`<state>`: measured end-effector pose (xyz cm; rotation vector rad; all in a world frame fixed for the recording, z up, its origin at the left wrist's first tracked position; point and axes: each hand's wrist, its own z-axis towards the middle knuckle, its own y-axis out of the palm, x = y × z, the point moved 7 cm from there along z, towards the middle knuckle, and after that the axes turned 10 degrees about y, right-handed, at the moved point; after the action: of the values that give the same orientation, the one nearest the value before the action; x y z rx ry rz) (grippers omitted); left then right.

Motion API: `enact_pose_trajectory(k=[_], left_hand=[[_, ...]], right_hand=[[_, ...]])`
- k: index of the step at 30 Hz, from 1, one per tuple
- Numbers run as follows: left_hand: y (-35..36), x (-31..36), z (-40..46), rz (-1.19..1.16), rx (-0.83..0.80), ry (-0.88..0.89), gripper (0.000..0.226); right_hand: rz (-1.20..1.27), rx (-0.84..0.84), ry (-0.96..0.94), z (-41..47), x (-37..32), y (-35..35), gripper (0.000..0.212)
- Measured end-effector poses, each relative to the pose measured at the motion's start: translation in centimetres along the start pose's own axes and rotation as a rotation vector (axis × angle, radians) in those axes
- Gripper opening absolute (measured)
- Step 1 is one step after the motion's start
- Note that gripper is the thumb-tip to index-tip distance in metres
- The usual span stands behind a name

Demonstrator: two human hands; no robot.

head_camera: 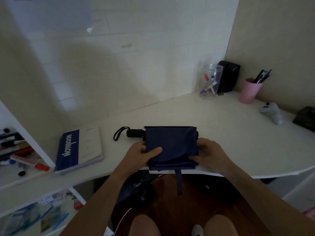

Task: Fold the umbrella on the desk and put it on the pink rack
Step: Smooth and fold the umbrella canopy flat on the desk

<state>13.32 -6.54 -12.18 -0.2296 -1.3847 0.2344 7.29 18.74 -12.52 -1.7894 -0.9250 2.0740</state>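
Note:
A navy blue umbrella [171, 145] lies collapsed on the white desk [213, 120] near its front edge, its cloth spread flat in a rough rectangle. Its black handle [134, 133] with a wrist loop points left. A cloth strap [179, 180] hangs down over the desk edge. My left hand [142, 153] grips the cloth's left side, thumb lying on top. My right hand [207, 153] pinches the cloth's right side. No pink rack can be made out; only a sliver of pink shows at the lower right edge.
A blue and white notebook [79, 149] lies left of the umbrella. At the back right stand a clear jar of markers [210, 81], a black speaker [227, 76] and a pink cup of pens [249, 90]. A grey controller [271, 112] lies to the right. Shelves with markers sit at left.

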Motion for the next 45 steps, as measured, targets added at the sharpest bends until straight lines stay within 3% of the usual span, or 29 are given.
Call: enact_pose_trajectory(k=[3, 6, 11, 13, 18, 24, 31, 34, 36, 39, 45], left_hand=[[0.2, 0.0, 0.5, 0.071, -0.065, 0.022, 0.023], [0.2, -0.1, 0.6, 0.044, -0.144, 0.043, 0.033], [-0.4, -0.8, 1.9, -0.028, -0.089, -0.031, 0.039], [-0.3, -0.8, 1.9, -0.053, -0.075, -0.034, 0.033], [-0.5, -0.8, 2.1, -0.045, -0.082, -0.017, 0.028], [-0.8, -1.6, 2.3, -0.042, -0.076, -0.031, 0.031], [-0.7, -2.0, 2.4, 0.052, -0.12, -0.016, 0.021], [-0.7, -2.0, 2.4, 0.084, -0.133, 0.007, 0.03], [-0.7, -1.9, 2.3, 0.091, -0.154, 0.021, 0.029], [-0.6, -2.1, 2.3, 0.084, -0.153, 0.008, 0.037], [-0.4, -2.5, 2.3, 0.08, -0.149, -0.035, 0.036]], right_hand=[[0.009, 0.104, -0.016, 0.5, -0.4, -0.2, 0.024], [0.078, 0.194, -0.036, 0.3, -1.1, -1.0, 0.044], [0.288, 0.002, -0.003, -0.3, -1.2, -0.2, 0.034], [0.345, -0.034, 0.038, -0.7, -1.2, -0.2, 0.021], [0.271, -0.09, 0.115, -1.5, -1.1, 0.1, 0.016], [0.34, 0.264, 0.253, -2.7, -1.3, -1.1, 0.014], [0.333, 0.052, 0.378, -4.3, -0.6, -0.7, 0.021], [0.514, 0.095, 0.472, -4.5, -1.0, 0.0, 0.034], [0.598, 0.131, 0.529, -4.7, -0.7, 0.4, 0.03], [0.71, 0.029, 0.611, -5.6, -0.6, 1.1, 0.023], [0.718, 0.041, 0.608, -5.9, -1.7, 1.1, 0.027]])
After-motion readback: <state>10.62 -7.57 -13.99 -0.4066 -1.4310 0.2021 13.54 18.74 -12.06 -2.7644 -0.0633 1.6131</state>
